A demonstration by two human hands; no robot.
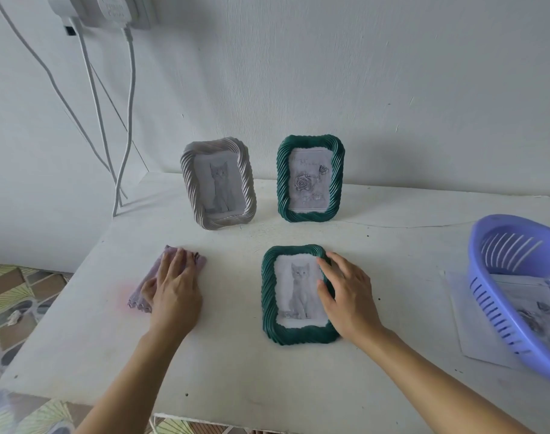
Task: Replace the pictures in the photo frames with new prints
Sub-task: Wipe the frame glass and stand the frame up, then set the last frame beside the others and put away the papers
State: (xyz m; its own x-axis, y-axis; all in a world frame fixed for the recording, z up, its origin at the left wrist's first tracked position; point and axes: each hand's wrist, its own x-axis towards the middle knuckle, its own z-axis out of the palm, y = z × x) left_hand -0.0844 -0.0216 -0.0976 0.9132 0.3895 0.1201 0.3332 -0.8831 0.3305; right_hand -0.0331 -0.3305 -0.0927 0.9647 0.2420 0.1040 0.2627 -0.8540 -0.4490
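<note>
A dark green frame (269, 296) with a kitten print lies flat, face up, on the white table (236, 371). My right hand (349, 296) holds its right edge, thumb and fingers curled over the rim. My left hand (173, 289) rests flat on a folded purple cloth (198, 261) to the left. At the back stand a grey frame (189, 180) with a kitten print and a second green frame (281, 183) with a rose print, both upright near the wall.
A purple plastic basket (499, 296) sits at the right edge on a sheet of paper (474, 333), with prints inside. White cables (126, 120) hang down the wall at the left. Beyond the table's left edge is patterned floor (13, 296).
</note>
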